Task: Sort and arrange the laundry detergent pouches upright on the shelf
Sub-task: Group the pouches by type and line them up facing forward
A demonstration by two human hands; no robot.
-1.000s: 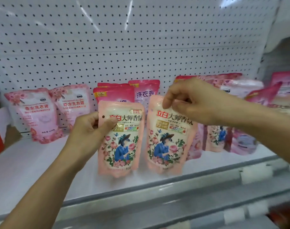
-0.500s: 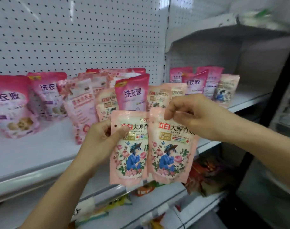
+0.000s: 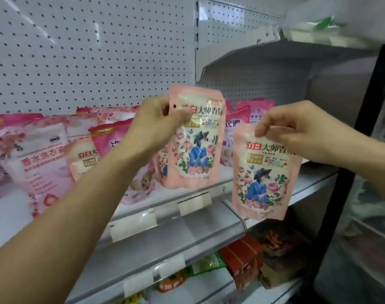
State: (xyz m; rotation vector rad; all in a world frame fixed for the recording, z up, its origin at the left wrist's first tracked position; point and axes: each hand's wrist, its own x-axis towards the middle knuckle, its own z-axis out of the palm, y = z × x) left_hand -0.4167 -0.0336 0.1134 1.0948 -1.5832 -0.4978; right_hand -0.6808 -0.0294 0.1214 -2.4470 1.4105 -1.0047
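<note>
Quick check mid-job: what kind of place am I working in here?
Most likely a shop aisle: white pegboard-backed shelving, blank price-tag holders along the shelf edge, and rows of pink laundry detergent pouches. More packaged goods sit on the shelf below.

white pegboard wall (image 3: 88, 51), grey metal shelving (image 3: 165, 235).

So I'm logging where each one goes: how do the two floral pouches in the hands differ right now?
The left hand holds its floral pouch higher, its base at the shelf; the right hand dangles its floral pouch lower, out past the shelf's front edge. The left grips the top left corner; the right pinches the top edge. Both share the same pink floral design and hang upright.
</note>
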